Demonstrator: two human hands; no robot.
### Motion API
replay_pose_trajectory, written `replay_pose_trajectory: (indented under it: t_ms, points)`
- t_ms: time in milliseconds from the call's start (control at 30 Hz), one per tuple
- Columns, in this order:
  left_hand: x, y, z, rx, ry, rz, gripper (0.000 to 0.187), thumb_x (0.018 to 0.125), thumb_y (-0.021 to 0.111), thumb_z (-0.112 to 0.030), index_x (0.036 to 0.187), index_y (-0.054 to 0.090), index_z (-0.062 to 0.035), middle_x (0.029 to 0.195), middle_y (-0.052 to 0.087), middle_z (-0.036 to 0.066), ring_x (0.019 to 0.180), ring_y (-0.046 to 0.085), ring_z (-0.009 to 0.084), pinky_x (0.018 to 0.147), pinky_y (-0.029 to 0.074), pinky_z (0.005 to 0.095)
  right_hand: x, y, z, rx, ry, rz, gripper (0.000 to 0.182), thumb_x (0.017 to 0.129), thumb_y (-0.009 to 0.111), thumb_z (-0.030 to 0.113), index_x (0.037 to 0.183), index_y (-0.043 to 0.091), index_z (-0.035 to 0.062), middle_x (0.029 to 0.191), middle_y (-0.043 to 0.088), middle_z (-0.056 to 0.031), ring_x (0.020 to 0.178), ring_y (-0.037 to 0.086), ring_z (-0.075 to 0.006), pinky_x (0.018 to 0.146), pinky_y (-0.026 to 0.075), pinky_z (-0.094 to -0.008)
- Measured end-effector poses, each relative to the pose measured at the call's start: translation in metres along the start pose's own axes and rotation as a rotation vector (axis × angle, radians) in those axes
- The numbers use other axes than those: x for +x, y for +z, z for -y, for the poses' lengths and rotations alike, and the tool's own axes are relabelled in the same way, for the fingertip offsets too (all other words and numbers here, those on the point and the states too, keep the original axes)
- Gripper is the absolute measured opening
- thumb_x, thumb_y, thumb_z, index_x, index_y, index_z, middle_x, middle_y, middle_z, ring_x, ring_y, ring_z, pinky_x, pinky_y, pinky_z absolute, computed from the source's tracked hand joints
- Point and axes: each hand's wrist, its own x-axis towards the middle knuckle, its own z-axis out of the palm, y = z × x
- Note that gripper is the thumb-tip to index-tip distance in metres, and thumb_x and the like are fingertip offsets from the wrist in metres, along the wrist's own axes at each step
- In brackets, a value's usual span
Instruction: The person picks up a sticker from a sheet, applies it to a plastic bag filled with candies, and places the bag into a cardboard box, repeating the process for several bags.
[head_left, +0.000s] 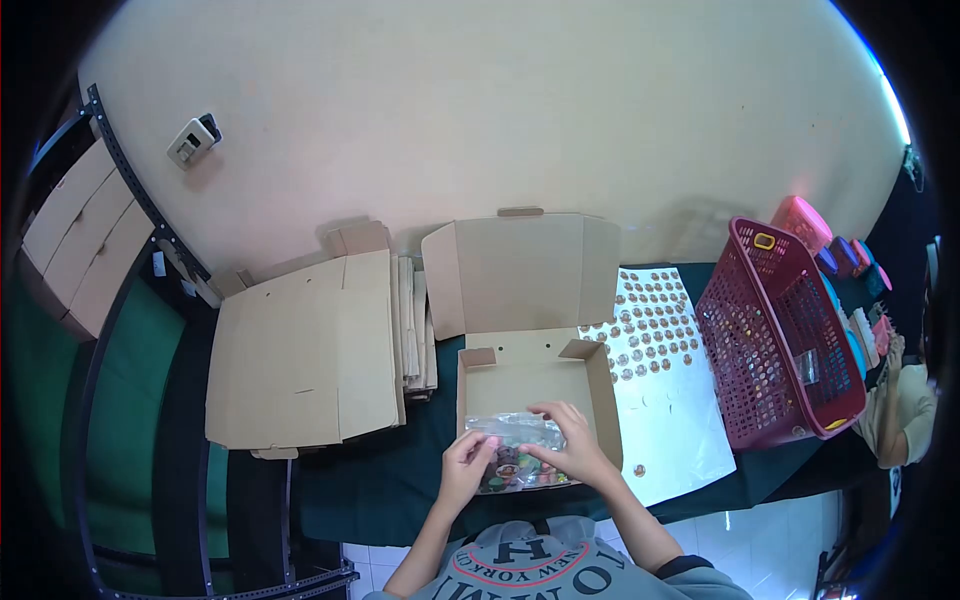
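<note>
A clear plastic bag (512,428) with small multicoloured pieces in its lower part is held over the front of an open cardboard box (604,395). My left hand (468,465) pinches the bag near its left side, fingers closed. On the other side, my right hand (572,446) has its thumb on the bag and its fingers curved over the top edge. What the pieces are is too small to tell. The box stands with its lid raised at the back, and its visible inner floor is bare cardboard.
Left of the box lean several flattened cardboard boxes (300,365). To the right lies a white sheet with rows of round stickers (652,350), beside a maroon plastic basket (765,340). Another person's arm (905,415) shows at far right. A metal shelf (130,190) holds boxes at left.
</note>
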Motion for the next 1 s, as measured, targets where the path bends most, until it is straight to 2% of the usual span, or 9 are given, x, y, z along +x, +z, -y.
replay_pose_trajectory:
  t_ms: [67, 100, 300, 433, 700, 767, 900, 967, 1000]
  points:
    - [-0.001, 0.005, -0.005, 0.057, -0.027, 0.027, 0.016, 0.084, 0.054, -0.012, 0.084, 0.058, 0.0031, 0.075, 0.053, 0.002, 0.064, 0.049, 0.0057, 0.057, 0.04, 0.0197, 0.006, -0.005, 0.008, -0.201, -0.099, 0.216, 0.035, 0.072, 0.064, 0.03, 0.096, 0.055, 0.0064, 0.091, 0.056, -0.0081, 0.09, 0.053, -0.0235, 0.078, 0.037, -0.0341]
    - [0.0, 0.009, -0.006, 0.061, 0.018, 0.048, 0.016, 0.084, 0.054, -0.012, 0.084, 0.058, 0.003, 0.075, 0.052, 0.002, 0.063, 0.049, 0.0059, 0.056, 0.04, 0.0199, 0.007, -0.003, 0.011, -0.19, -0.125, 0.206, 0.024, 0.075, 0.061, 0.028, 0.085, 0.057, 0.0069, 0.081, 0.058, -0.0057, 0.085, 0.054, -0.0223, 0.077, 0.034, -0.0329]
    - [0.004, 0.007, -0.019, 0.276, 0.216, -0.053, 0.014, 0.081, 0.055, -0.009, 0.077, 0.058, 0.0036, 0.064, 0.052, 0.008, 0.058, 0.05, 0.013, 0.052, 0.039, 0.0233, 0.011, 0.009, 0.005, -0.086, -0.118, 0.256, 0.021, 0.076, 0.06, 0.024, 0.076, 0.057, 0.0031, 0.073, 0.056, -0.0101, 0.073, 0.055, -0.0263, 0.069, 0.04, -0.0341]
    - [0.01, 0.005, -0.022, 0.332, 0.253, -0.117, 0.017, 0.082, 0.054, -0.01, 0.076, 0.058, 0.0054, 0.066, 0.053, 0.006, 0.059, 0.049, 0.0087, 0.052, 0.038, 0.0212, 0.012, 0.01, 0.014, 0.054, 0.003, 0.224, 0.02, 0.077, 0.059, 0.02, 0.075, 0.056, 0.0007, 0.072, 0.056, -0.0123, 0.07, 0.055, -0.0277, 0.065, 0.043, -0.0331]
    - [0.014, 0.005, -0.025, 0.176, 0.176, -0.206, 0.022, 0.085, 0.052, -0.012, 0.075, 0.058, 0.0057, 0.067, 0.053, 0.004, 0.06, 0.049, 0.007, 0.053, 0.038, 0.0207, 0.007, 0.008, 0.0, 0.144, 0.031, 0.162, 0.02, 0.078, 0.059, 0.02, 0.077, 0.057, 0.0, 0.074, 0.057, -0.0111, 0.071, 0.056, -0.0234, 0.067, 0.043, -0.0311]
    - [0.015, 0.0, -0.019, 0.17, 0.15, -0.218, 0.023, 0.086, 0.051, -0.013, 0.073, 0.058, 0.0054, 0.067, 0.052, 0.003, 0.059, 0.048, 0.0067, 0.053, 0.038, 0.0205, 0.005, 0.007, -0.003, 0.111, 0.032, 0.153, 0.017, 0.076, 0.061, 0.017, 0.078, 0.06, 0.0001, 0.071, 0.059, -0.0092, 0.067, 0.055, -0.0178, 0.063, 0.043, -0.028]
    - [0.015, -0.005, -0.016, 0.177, 0.135, -0.222, 0.024, 0.086, 0.05, -0.013, 0.072, 0.057, 0.0049, 0.066, 0.051, 0.003, 0.058, 0.046, 0.0067, 0.053, 0.038, 0.0205, 0.001, 0.006, -0.004, 0.18, 0.082, 0.157, 0.017, 0.076, 0.061, 0.018, 0.076, 0.061, 0.0004, 0.067, 0.058, -0.0064, 0.064, 0.054, -0.0144, 0.06, 0.042, -0.0268]
    - [0.017, -0.008, -0.012, 0.174, 0.114, -0.203, 0.021, 0.084, 0.054, -0.014, 0.08, 0.06, 0.0055, 0.068, 0.056, 0.006, 0.058, 0.052, 0.0082, 0.053, 0.041, 0.0209, -0.001, 0.003, -0.003, 0.245, 0.153, 0.232, 0.018, 0.079, 0.059, 0.019, 0.081, 0.061, 0.0015, 0.066, 0.055, -0.0038, 0.058, 0.049, -0.0092, 0.047, 0.041, -0.0242]
    - [0.017, -0.01, -0.013, 0.174, 0.114, -0.204, 0.021, 0.084, 0.054, -0.014, 0.08, 0.06, 0.0055, 0.068, 0.056, 0.006, 0.058, 0.052, 0.0082, 0.053, 0.041, 0.0209, -0.003, 0.004, -0.003, 0.245, 0.153, 0.232, 0.018, 0.079, 0.059, 0.019, 0.081, 0.061, 0.0015, 0.066, 0.055, -0.0038, 0.058, 0.049, -0.0092, 0.047, 0.041, -0.0242]
